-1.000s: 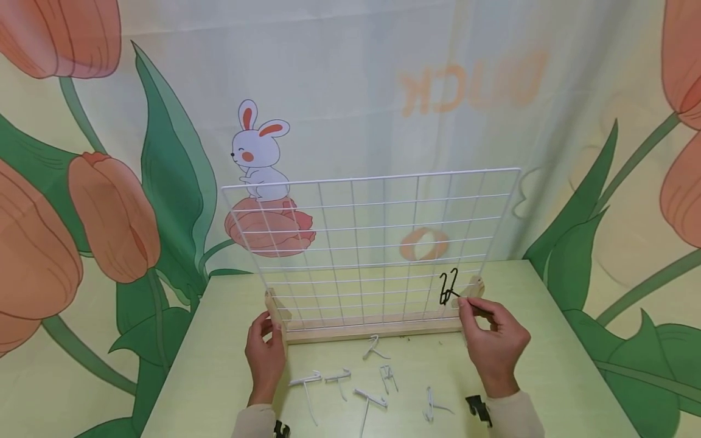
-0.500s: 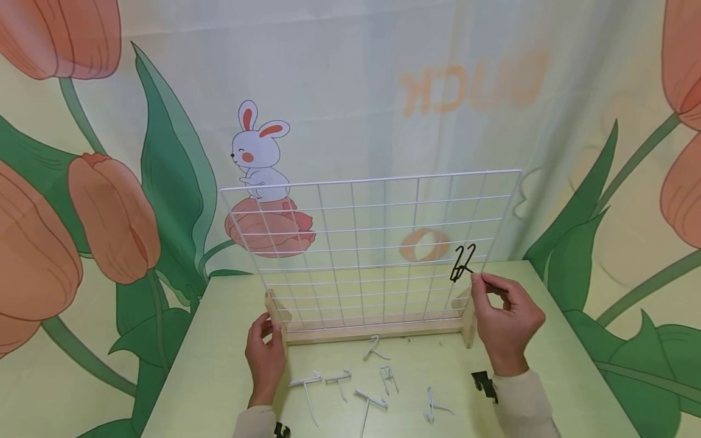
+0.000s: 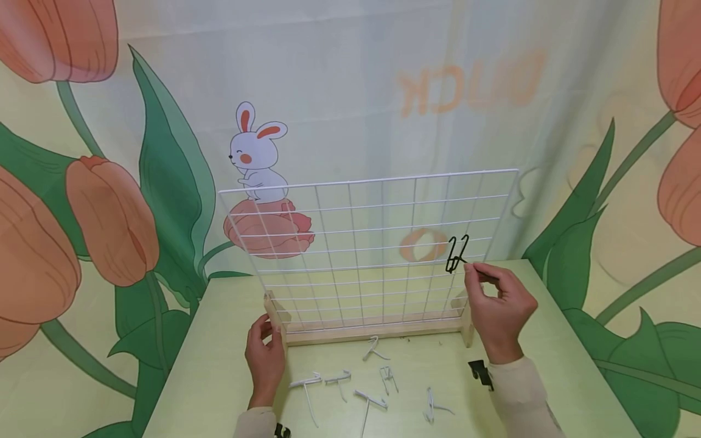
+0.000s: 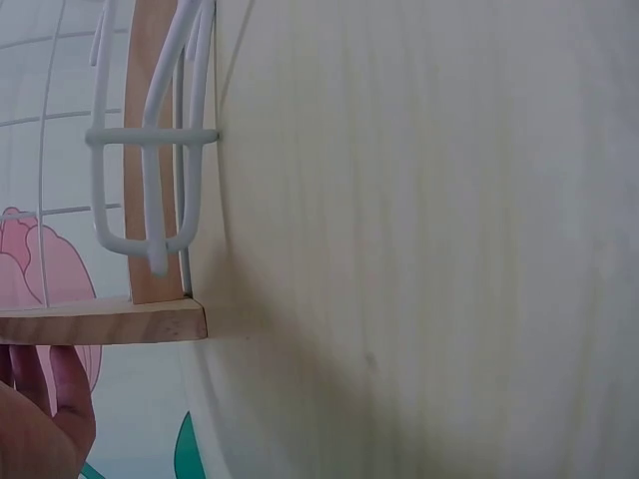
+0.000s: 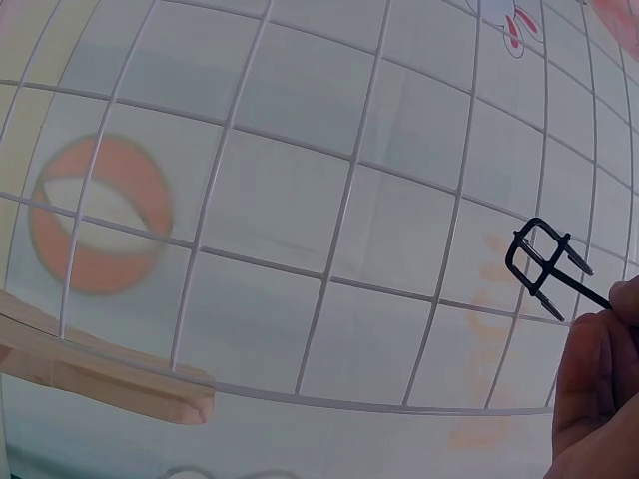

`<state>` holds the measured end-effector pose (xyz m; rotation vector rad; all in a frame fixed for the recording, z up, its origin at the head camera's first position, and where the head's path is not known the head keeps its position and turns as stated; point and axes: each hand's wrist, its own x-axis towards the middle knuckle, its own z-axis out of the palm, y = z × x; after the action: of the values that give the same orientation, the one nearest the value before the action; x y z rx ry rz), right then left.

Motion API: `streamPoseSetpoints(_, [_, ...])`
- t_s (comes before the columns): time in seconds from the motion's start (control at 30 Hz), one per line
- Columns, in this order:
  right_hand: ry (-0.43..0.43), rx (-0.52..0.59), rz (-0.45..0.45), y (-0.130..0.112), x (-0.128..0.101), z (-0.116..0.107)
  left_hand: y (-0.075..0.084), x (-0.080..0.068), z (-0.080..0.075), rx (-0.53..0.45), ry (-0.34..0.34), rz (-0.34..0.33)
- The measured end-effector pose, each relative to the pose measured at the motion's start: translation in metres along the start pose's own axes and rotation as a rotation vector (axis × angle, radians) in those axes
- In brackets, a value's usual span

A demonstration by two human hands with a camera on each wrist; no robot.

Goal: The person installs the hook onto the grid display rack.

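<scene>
In the head view, a white wire grid panel stands upright in a wooden base. My right hand pinches the stem of a black double wire hook between thumb and fingers. The hook is in front of the panel's right side, its prongs pointing up; I cannot tell whether it touches the wires. In the right wrist view, the black hook's frame stands clear of the fingertips. My left hand rests its fingers against the outer side of the base's left foot.
Several white wire hooks lie scattered on the pale table in front of the base, between the two hands. A curtain printed with tulips and a rabbit hangs behind the panel.
My right hand has raised the black hook from low by the base to a higher level on the panel's right side, then shifted slightly left. My left hand has stayed in place.
</scene>
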<state>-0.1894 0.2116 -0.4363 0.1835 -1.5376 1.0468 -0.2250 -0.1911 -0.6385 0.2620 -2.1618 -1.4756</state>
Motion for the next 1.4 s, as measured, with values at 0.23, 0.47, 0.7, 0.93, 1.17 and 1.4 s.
streamPoseSetpoints(0.23, [-0.015,-0.061,-0.031,0.007,-0.001,0.004,0.002,-0.002,0.000,0.006,-0.003,0.001])
streamPoseSetpoints(0.47, [-0.035,-0.119,-0.043,0.033,-0.010,0.005,-0.001,-0.002,0.001,0.020,0.012,0.014])
streamPoseSetpoints(0.7, [-0.052,-0.137,-0.067,0.037,-0.014,0.006,0.000,-0.003,0.001,0.054,0.018,0.013])
streamPoseSetpoints(0.93, [-0.059,-0.137,-0.068,0.040,-0.018,0.006,0.000,-0.003,0.002,0.035,0.018,0.021])
streamPoseSetpoints(1.17, [-0.070,-0.145,-0.075,0.042,-0.023,0.006,0.000,-0.002,0.001,0.050,0.032,0.034])
streamPoseSetpoints(1.4, [-0.077,-0.138,-0.082,0.040,-0.028,0.004,-0.001,-0.002,0.002,0.060,0.019,-0.003])
